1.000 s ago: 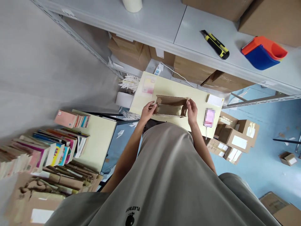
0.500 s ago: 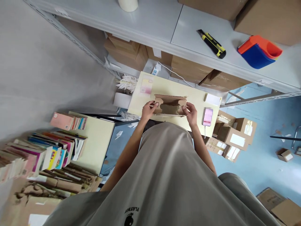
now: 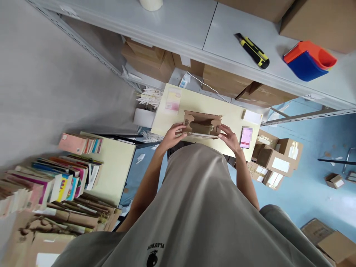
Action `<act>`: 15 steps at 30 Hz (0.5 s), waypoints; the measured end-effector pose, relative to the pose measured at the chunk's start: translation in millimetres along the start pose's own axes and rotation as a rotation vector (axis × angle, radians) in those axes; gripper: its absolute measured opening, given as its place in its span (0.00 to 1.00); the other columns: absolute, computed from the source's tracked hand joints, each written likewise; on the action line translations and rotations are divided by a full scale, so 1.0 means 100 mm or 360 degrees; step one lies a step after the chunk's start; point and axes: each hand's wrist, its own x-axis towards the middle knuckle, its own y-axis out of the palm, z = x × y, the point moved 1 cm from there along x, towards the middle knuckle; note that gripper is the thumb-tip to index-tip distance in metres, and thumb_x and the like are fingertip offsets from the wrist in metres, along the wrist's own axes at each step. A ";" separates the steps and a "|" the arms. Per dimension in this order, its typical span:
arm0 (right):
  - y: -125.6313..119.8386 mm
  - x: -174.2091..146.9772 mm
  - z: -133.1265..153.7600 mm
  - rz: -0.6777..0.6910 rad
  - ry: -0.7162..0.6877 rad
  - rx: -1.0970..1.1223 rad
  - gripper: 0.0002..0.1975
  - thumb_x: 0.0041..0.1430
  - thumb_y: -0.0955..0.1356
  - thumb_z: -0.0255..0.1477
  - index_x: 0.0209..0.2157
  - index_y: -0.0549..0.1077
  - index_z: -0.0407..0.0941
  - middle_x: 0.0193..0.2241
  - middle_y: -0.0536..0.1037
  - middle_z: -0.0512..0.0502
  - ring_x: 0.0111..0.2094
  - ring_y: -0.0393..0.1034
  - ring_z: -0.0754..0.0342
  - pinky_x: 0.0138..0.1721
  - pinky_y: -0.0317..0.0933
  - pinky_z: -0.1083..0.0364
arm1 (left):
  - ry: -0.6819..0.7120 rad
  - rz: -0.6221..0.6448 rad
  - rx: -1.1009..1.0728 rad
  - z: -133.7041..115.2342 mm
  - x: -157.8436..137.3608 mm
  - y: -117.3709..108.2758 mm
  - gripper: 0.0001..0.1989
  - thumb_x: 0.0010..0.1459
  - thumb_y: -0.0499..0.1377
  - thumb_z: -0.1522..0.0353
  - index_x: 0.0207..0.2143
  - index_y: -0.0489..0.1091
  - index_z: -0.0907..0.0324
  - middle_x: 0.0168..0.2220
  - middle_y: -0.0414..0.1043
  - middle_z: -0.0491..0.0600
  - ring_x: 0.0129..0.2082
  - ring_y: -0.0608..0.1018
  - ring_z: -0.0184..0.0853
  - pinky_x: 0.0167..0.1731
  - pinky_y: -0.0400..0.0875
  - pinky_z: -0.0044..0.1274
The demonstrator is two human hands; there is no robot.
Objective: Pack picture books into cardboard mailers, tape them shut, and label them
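A small brown cardboard box [image 3: 202, 115] stands on the pale yellow table [image 3: 194, 99] right in front of my body, its top gaping between the side flaps. My left hand [image 3: 174, 136] grips its left end, fingers on the outer side and thumb by the near edge. At the opposite end my right hand [image 3: 229, 137] holds the box in the same way, thumb at the near corner. The near panel shows a pale edge. What lies inside the box, if anything, I cannot make out.
On the table lie a pink-and-yellow booklet [image 3: 173, 99], a phone [image 3: 246, 137] and a white box [image 3: 251, 116]. A shelf above bears a utility knife [image 3: 252, 51] and an orange-and-blue tape dispenser [image 3: 309, 60]. Books [image 3: 66, 178] stand at left; cartons [image 3: 278, 159] are stacked at right.
My thumbs have moved from the end flaps to the near edge of the box. The near panel now tilts differently, showing its edge. Both elbows have spread slightly.
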 end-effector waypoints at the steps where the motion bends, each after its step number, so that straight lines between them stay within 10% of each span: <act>1: 0.01 0.02 0.00 -0.0042 -0.0009 -0.0030 0.38 0.59 0.80 0.68 0.57 0.90 0.54 0.72 0.79 0.37 0.73 0.76 0.34 0.72 0.78 0.32 | 0.0018 -0.0033 0.0074 -0.02 0.02 0.00 0.22 0.65 0.71 0.52 0.55 0.86 0.54 0.67 0.79 0.61 0.69 0.84 0.51 0.66 0.86 0.41; 6: 0.15 0.12 -0.03 -0.0353 -0.0050 -0.0223 0.38 0.60 0.77 0.71 0.46 0.86 0.50 0.52 0.87 0.36 0.53 0.86 0.37 0.60 0.85 0.33 | -0.0050 -0.0205 0.0391 -0.05 0.16 0.01 0.20 0.65 0.75 0.56 0.55 0.83 0.54 0.50 0.86 0.54 0.44 0.89 0.44 0.55 0.88 0.37; 11: 0.20 0.09 0.03 -0.0363 -0.0127 -0.0374 0.49 0.66 0.76 0.66 0.79 0.69 0.57 0.67 0.81 0.36 0.50 0.86 0.39 0.54 0.87 0.36 | -0.0010 -0.0114 0.0447 -0.16 0.17 -0.03 0.49 0.64 0.77 0.64 0.83 0.63 0.47 0.55 0.85 0.51 0.37 0.86 0.37 0.48 0.85 0.29; 15: 0.14 0.05 0.09 -0.0253 -0.0173 -0.0487 0.34 0.72 0.74 0.63 0.69 0.80 0.58 0.68 0.79 0.39 0.48 0.88 0.40 0.55 0.88 0.35 | 0.0067 -0.0039 0.0526 -0.24 0.16 -0.07 0.37 0.66 0.73 0.68 0.76 0.73 0.47 0.58 0.83 0.52 0.39 0.87 0.38 0.51 0.85 0.31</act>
